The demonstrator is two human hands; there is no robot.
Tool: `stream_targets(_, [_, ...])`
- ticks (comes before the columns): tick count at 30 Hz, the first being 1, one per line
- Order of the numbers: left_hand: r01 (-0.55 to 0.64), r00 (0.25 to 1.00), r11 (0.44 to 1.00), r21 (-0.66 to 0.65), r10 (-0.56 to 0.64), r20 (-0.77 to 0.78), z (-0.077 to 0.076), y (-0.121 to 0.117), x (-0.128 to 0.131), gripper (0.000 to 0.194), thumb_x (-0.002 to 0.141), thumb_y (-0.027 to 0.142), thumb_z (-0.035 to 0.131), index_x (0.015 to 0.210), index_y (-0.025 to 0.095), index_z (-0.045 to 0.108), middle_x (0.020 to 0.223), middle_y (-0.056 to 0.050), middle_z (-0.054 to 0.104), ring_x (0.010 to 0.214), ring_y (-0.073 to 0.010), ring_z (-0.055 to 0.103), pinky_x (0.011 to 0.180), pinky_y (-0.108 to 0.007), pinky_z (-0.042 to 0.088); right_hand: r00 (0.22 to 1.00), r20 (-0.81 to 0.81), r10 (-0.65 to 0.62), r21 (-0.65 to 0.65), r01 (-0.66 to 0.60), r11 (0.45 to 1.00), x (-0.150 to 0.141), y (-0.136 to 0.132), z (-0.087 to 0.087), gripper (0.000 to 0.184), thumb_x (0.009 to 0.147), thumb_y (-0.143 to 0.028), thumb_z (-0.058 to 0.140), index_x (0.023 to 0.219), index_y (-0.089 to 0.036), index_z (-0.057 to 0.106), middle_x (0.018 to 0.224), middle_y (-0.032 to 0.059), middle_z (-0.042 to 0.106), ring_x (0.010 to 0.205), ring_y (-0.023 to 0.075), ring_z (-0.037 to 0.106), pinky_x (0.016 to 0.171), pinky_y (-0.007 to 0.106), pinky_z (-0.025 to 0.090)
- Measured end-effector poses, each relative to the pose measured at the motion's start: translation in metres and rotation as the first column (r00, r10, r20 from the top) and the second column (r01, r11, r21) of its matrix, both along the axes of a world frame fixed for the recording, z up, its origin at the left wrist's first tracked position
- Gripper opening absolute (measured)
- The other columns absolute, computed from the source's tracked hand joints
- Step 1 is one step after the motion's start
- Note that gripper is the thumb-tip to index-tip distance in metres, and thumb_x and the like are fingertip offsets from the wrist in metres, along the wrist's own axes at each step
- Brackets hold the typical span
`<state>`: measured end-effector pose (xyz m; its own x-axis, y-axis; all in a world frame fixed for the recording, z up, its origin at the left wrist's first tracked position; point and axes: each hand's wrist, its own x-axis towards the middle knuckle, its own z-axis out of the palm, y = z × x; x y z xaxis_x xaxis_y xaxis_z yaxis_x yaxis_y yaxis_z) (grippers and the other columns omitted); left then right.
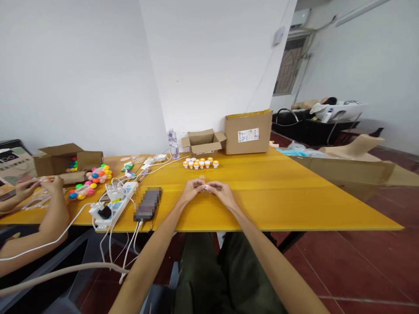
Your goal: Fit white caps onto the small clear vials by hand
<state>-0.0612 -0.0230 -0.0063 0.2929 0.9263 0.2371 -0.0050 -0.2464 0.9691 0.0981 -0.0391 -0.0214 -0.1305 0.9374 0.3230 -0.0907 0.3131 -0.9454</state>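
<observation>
My left hand (193, 189) and my right hand (221, 192) meet over the near middle of the table. Their fingertips pinch a small white piece (207, 187) between them; it is too small to tell its kind. Just beyond my fingers lies a small pale brown piece (202, 177), hard to make out. Farther back stand several small white-and-orange pieces (201, 164), grouped in rows, their kind unclear.
Behind the rows are an open cardboard box (206, 148), a larger carton (248, 135) and a water bottle (173, 144). To the left lie a phone (148, 205), a cabled power strip (122, 203) and colourful balls (94, 178). A co-worker's hands (49, 183) work at far left.
</observation>
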Motion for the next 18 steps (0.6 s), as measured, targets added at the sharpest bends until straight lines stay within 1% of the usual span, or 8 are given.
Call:
stream_targets(4, [-0.003,1.000,1.000,-0.001,0.003,-0.005,-0.0014,0.0013,-0.0001,0.030,0.058,0.040,0.079,0.068,0.015,0.064,0.064,0.000,0.064,0.062,-0.0121,0.057,0.061,-0.024,0.044,1.000,0.008,-0.011,0.033,0.011,0.999,0.0003,0.0034,-0.0034,0.027,0.065,-0.046,0.070,0.074,-0.021,0.071,0.073,0.0034,0.071,0.067,0.0182,0.062,0.068,0.032,0.050])
stream_targets(8, [0.001,1.000,1.000,0.000,-0.001,0.005,-0.0010,0.0014,0.0003,0.031,0.057,0.040,0.080,0.068,0.015,0.064,0.065,-0.001,0.065,0.061,-0.0118,0.057,0.060,-0.024,0.045,1.000,0.005,-0.021,0.034,0.020,0.999,0.0004,0.0048,-0.0049,0.027,0.065,-0.045,0.070,0.076,-0.021,0.071,0.075,0.0039,0.072,0.068,0.0190,0.063,0.068,0.033,0.050])
stream_targets(12, [0.003,1.000,1.000,0.004,-0.003,0.000,-0.0004,0.0010,0.0003,0.031,0.058,0.040,0.080,0.069,0.016,0.065,0.065,-0.001,0.065,0.061,-0.0125,0.058,0.061,-0.025,0.046,0.999,-0.019,-0.027,0.011,0.027,1.000,-0.0001,0.0045,-0.0043,0.026,0.064,-0.044,0.071,0.077,-0.021,0.072,0.076,0.0038,0.072,0.069,0.0192,0.064,0.070,0.034,0.051])
stream_targets(18, [-0.005,1.000,1.000,-0.005,0.005,0.014,0.0008,0.0006,0.0006,0.029,0.058,0.039,0.080,0.068,0.016,0.064,0.066,0.000,0.065,0.060,-0.0113,0.057,0.060,-0.025,0.045,0.997,-0.063,-0.043,-0.042,0.041,0.998,-0.0020,0.0040,-0.0022,0.024,0.057,-0.039,0.075,0.073,-0.022,0.071,0.077,0.0032,0.073,0.075,0.0207,0.066,0.074,0.034,0.052])
